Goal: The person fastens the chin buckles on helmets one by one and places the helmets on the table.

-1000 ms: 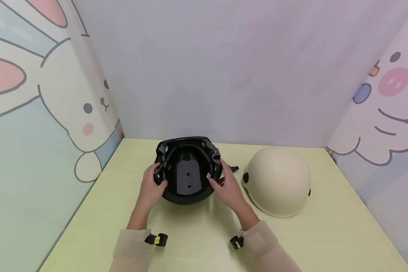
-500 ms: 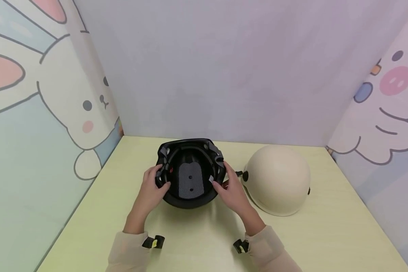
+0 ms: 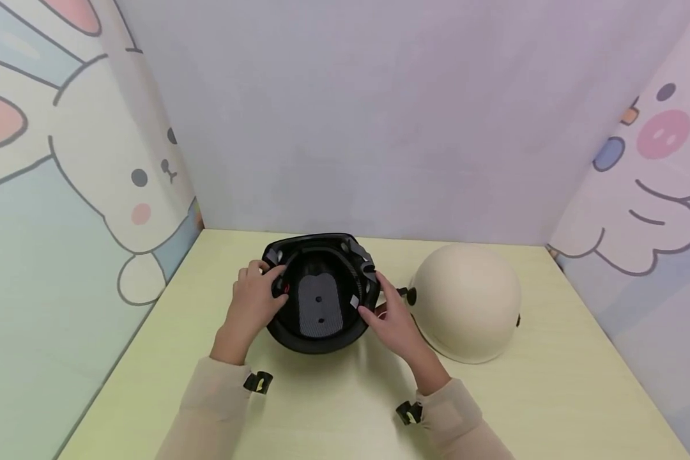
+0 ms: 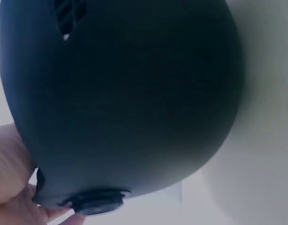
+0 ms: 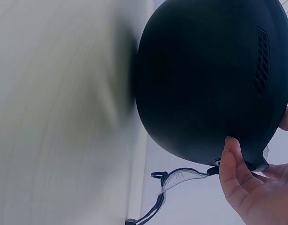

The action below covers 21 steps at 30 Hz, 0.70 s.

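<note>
A black helmet (image 3: 319, 305) is held with its hollow, padded inside facing the head camera. The left hand (image 3: 252, 301) grips its left rim, thumb and fingers at the inner edge. On the opposite rim the right hand (image 3: 392, 319) pinches, thumb inside and fingers outside. From the left wrist, the dark outer shell (image 4: 120, 103) fills the view, with the hand (image 4: 12, 178) at its lower left edge. In the right wrist view fingers (image 5: 235, 164) press on the shell (image 5: 204, 79) near a dangling strap (image 5: 160, 199).
A cream helmet (image 3: 468, 303) rests dome up to the right of the black one, on the pale yellow table (image 3: 322, 409). Behind stands a plain grey-lilac backdrop (image 3: 345, 128), with cartoon-printed panels (image 3: 80, 211) at both sides.
The left hand has shifted up along the left rim, its fingers now over the inner edge. The black helmet moved slightly right, then a little back left. The right hand kept its hold.
</note>
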{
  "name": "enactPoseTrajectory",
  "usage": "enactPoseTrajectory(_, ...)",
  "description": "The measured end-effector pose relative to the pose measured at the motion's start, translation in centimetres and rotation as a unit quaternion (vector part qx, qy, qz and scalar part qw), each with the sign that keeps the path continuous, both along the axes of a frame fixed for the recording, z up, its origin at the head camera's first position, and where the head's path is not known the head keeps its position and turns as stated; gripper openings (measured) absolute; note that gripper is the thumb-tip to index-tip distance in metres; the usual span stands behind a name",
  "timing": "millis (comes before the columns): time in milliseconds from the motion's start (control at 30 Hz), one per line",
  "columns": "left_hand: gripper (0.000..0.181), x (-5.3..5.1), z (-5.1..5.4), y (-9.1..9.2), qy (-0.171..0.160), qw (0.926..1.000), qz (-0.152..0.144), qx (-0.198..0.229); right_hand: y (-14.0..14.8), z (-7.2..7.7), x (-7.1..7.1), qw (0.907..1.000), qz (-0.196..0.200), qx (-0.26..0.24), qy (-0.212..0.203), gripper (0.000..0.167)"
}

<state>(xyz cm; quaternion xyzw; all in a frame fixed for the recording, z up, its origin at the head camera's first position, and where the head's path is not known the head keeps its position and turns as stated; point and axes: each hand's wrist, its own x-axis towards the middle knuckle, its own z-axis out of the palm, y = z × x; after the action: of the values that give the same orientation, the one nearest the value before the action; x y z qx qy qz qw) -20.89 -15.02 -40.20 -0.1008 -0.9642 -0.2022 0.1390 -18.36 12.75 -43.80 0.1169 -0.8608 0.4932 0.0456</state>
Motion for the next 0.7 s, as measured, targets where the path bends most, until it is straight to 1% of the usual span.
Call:
enactPoseTrajectory(33,0.056,-0.1,0.1,0.1,-0.001,0.9999,-0.001,-0.013,-0.1,0.0,0.0,1.0,0.001,-0.002,-0.002,0.08)
enactPoseTrajectory(100,0.056,-0.2,0.4,0.2,-0.014,0.9994,-0.001,-0.03,-0.2,-0.1,-0.1,1.0,-0.001,-0.003,-0.004,0.08)
enactPoseTrajectory(233,0.054,-0.4,0.5,0.1,-0.051,0.9975,0.008,-0.048,-0.7,-0.3,-0.1,1.0,0.007,-0.005,0.001,0.08)
enactPoseTrajectory(300,0.053,-0.4,0.6,0.0,-0.062,0.9964,0.014,-0.056,-1.0,-0.4,-0.1,0.9999,0.012,-0.004,0.004,0.08)
enactPoseTrajectory(367,0.053,-0.4,0.6,-0.1,-0.067,0.9956,0.018,-0.063,-1.2,-0.3,-0.1,0.9999,0.015,-0.005,0.005,0.08)
enactPoseTrajectory(467,0.052,-0.4,0.8,-0.1,-0.069,0.995,0.016,-0.07,-1.2,-0.2,-0.1,0.9999,0.011,-0.004,0.005,0.08)
enactPoseTrajectory(700,0.05,-0.5,0.7,0.0,-0.072,0.9952,0.018,-0.063,-1.1,-0.2,-0.1,0.9999,0.015,-0.006,0.0,0.081)
